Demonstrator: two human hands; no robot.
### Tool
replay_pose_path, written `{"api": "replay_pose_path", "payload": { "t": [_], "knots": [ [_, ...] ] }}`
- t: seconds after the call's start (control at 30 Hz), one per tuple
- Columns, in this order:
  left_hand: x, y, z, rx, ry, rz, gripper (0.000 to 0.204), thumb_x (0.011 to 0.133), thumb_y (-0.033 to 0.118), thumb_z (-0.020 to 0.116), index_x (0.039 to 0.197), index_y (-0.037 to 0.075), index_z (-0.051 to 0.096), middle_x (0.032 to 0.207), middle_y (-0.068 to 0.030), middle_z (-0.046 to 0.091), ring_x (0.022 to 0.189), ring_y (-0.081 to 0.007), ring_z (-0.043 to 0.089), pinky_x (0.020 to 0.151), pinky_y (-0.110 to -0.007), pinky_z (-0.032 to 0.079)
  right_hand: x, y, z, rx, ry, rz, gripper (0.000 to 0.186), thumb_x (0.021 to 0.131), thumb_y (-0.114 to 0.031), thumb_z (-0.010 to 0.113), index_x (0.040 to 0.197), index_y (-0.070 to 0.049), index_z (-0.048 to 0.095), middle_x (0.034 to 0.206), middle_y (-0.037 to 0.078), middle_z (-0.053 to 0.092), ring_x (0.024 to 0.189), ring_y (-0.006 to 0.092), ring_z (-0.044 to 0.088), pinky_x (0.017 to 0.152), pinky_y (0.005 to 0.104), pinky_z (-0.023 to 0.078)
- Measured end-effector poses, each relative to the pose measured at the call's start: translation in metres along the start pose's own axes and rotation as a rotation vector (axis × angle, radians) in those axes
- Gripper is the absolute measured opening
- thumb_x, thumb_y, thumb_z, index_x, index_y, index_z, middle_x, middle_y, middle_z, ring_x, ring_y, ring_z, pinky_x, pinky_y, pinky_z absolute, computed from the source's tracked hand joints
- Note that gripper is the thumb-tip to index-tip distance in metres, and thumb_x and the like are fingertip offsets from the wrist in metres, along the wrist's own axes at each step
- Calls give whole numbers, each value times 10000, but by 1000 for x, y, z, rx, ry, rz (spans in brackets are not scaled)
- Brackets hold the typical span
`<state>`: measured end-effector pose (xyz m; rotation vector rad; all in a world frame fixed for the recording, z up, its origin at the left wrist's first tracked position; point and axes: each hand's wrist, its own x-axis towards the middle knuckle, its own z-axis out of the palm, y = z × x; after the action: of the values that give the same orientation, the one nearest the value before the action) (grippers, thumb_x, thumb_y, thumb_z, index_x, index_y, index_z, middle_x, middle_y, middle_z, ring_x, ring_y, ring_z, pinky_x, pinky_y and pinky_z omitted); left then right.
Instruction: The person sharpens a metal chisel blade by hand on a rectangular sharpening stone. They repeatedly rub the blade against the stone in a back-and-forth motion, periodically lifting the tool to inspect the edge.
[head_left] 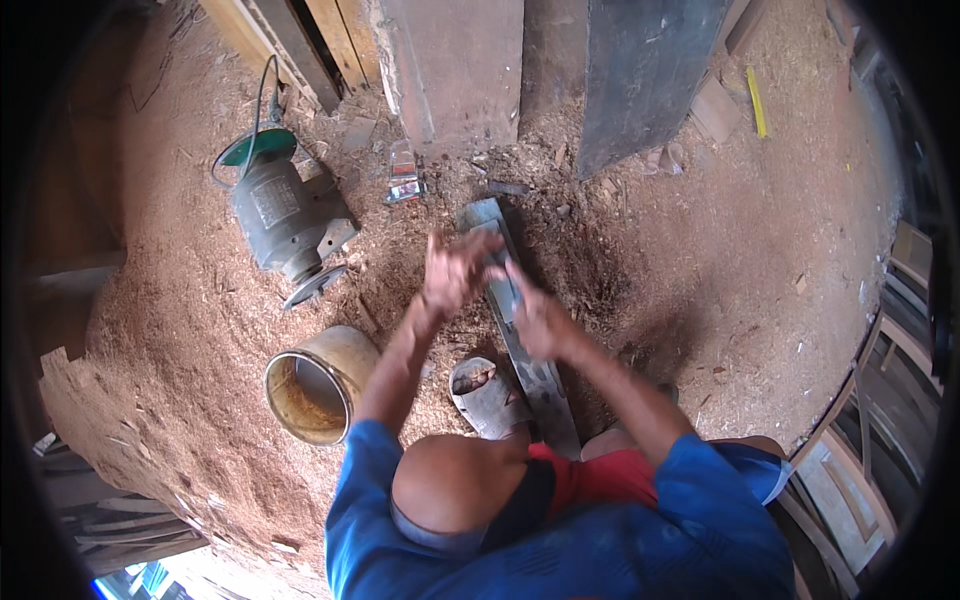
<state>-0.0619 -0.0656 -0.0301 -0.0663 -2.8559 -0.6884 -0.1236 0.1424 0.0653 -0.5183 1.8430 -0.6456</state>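
Note:
A long narrow board (pixel 536 370) lies on the ground between my feet, pointing away from me. On its far part rests a flat grey-blue block (pixel 503 296), partly hidden by my hands. My left hand (pixel 458 270) is over the left side of the block, fingers curled and blurred by motion. To the right, my right hand (pixel 542 316) is closed too, with a finger stretched toward the left hand. Whatever lies between the fingers is too smeared to name. My sandalled foot (pixel 488 395) stands against the board's left side.
A grey electric motor (pixel 275 208) with a green disc lies at the left. Nearer me stands a round bucket (pixel 310 398) holding cloudy liquid. Large boards (pixel 650 80) lean at the back. Wood shavings cover the ground, a yellow strip (pixel 756 102) lies far right, and frames (pixel 845 480) are stacked right.

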Motion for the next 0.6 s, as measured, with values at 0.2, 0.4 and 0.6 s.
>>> {"api": "replay_pose_path", "payload": {
  "t": [0.2,0.4,0.6],
  "knots": [
    [-14,29,-8,-315,-174,-228,573,842,613,734,1252,213,714,1245,-22,745,1058,-229,729,992,-527,420,5,55,7,-111,94,-392,750,1023,-174,498,1633,-53,79,885,202,672,701,276,670,678,399,575],
    [-79,57,43,-53,-36,-103,559,892,649,631,1266,241,706,1294,-40,727,1230,-178,680,1056,-648,347,-37,65,69,-141,271,-219,820,958,-136,507,1627,22,59,814,245,694,656,337,690,667,454,569],
    [23,-15,-14,-149,-155,-181,597,914,693,576,1298,251,688,1258,-18,738,1124,-193,715,1097,-636,339,38,8,-35,68,-85,-74,903,916,-224,663,1634,-32,149,777,83,706,702,143,693,767,403,643]
  ]
}}
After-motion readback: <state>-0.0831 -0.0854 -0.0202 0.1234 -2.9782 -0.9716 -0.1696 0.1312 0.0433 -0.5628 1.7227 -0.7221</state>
